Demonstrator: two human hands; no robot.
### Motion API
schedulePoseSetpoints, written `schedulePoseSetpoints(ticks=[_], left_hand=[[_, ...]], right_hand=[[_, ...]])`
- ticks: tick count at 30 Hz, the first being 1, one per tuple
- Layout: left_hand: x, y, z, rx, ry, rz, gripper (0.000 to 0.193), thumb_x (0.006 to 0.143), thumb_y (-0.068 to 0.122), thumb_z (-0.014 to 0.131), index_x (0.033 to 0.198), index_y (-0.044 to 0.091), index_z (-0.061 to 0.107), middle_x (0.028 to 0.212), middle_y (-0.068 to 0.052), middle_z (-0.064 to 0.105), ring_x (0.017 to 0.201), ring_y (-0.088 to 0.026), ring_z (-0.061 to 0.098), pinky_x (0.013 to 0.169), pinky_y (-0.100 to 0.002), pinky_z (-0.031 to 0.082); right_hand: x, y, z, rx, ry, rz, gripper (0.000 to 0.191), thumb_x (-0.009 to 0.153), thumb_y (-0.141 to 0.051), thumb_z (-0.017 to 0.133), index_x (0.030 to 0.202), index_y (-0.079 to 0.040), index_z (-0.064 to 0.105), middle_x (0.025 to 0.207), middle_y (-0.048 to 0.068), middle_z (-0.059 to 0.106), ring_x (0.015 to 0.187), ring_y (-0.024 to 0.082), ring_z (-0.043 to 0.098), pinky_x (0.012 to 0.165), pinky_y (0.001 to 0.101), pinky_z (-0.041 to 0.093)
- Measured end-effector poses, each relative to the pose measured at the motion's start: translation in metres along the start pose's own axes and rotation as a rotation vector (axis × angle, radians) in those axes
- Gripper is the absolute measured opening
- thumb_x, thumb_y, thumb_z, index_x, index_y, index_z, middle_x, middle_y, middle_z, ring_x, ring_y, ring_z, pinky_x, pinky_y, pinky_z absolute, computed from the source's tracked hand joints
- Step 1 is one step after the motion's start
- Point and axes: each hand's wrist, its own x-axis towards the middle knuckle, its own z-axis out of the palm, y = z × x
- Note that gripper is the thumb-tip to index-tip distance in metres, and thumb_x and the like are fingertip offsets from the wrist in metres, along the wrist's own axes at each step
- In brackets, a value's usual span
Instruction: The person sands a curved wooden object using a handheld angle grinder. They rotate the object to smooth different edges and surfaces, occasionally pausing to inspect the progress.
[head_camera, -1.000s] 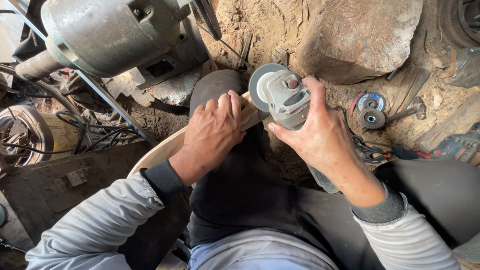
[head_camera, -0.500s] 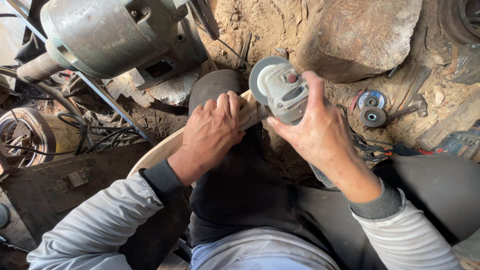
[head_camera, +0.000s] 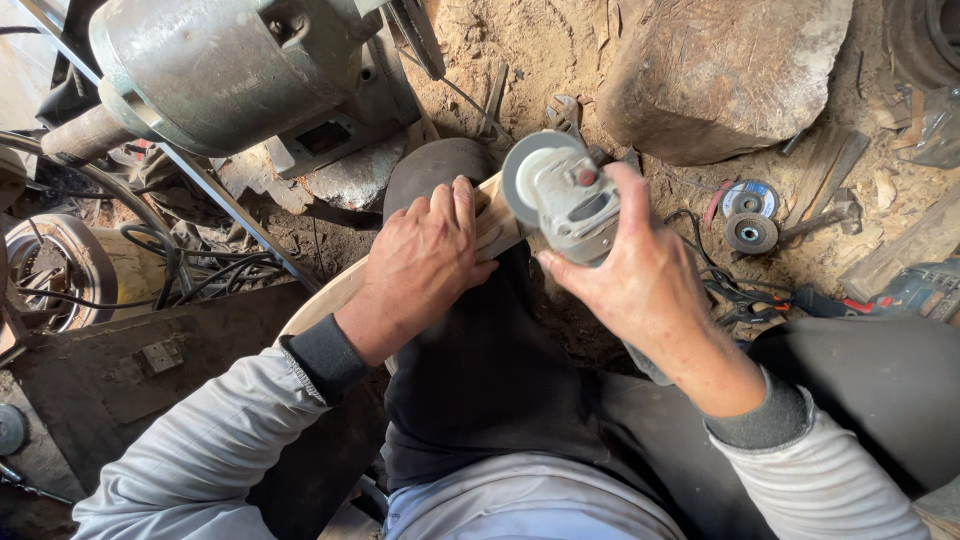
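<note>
My right hand grips the angle grinder, disc at the wood strip across my knee; left hand pins it down, fingers close. One skip probably nicks them.
</note>
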Motion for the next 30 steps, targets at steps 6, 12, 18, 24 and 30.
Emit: schedulePoseSetpoints(ticks=[6, 12, 18, 24, 30], left_hand=[[0.001, -0.003, 0.001, 0.022, -0.042, 0.016, 0.107, 0.075, 0.058, 0.078, 0.141, -0.016, 0.039, 0.097, -0.014, 0.057, 0.084, -0.023, 0.063, 0.069, -0.035, 0.054], [-0.001, -0.006, 0.005, -0.132, 0.029, -0.033, 0.108, 0.075, 0.058, 0.081, 0.144, -0.014, 0.039, 0.1, -0.016, 0.056, 0.083, -0.028, 0.066, 0.069, -0.038, 0.056], [-0.004, -0.007, 0.008, -0.229, 0.097, -0.176, 0.111, 0.07, 0.058, 0.086, 0.147, -0.007, 0.04, 0.108, -0.024, 0.049, 0.079, -0.033, 0.067, 0.066, -0.039, 0.059], [-0.004, -0.008, 0.012, -0.223, 0.128, -0.143, 0.11, 0.071, 0.056, 0.087, 0.146, -0.009, 0.042, 0.107, -0.025, 0.049, 0.079, -0.032, 0.067, 0.066, -0.038, 0.059], [-0.002, -0.008, 0.011, -0.232, 0.134, -0.128, 0.109, 0.071, 0.056, 0.086, 0.145, -0.01, 0.042, 0.107, -0.024, 0.05, 0.081, -0.031, 0.067, 0.067, -0.038, 0.059]], right_hand=[[-0.005, 0.0, 0.005, 0.0, 0.025, -0.085, 0.091, 0.074, -0.032, 0.09, 0.141, -0.009, 0.033, 0.107, 0.032, 0.07, 0.095, 0.051, 0.069, 0.077, 0.0564, 0.057], [-0.003, 0.007, 0.002, -0.045, 0.07, -0.019, 0.091, 0.078, -0.03, 0.09, 0.144, -0.005, 0.032, 0.108, 0.035, 0.068, 0.094, 0.052, 0.069, 0.078, 0.056, 0.057], [-0.011, 0.016, 0.007, -0.055, 0.141, -0.16, 0.091, 0.076, -0.028, 0.091, 0.142, -0.005, 0.032, 0.106, 0.035, 0.068, 0.093, 0.052, 0.07, 0.077, 0.056, 0.057], [-0.018, 0.022, 0.016, -0.046, 0.078, -0.123, 0.092, 0.074, -0.029, 0.091, 0.142, -0.004, 0.034, 0.105, 0.033, 0.068, 0.091, 0.052, 0.068, 0.073, 0.0568, 0.056], [-0.02, 0.023, 0.018, -0.067, 0.095, -0.134, 0.094, 0.073, -0.029, 0.092, 0.143, -0.004, 0.034, 0.106, 0.033, 0.067, 0.091, 0.052, 0.068, 0.073, 0.0572, 0.056]])
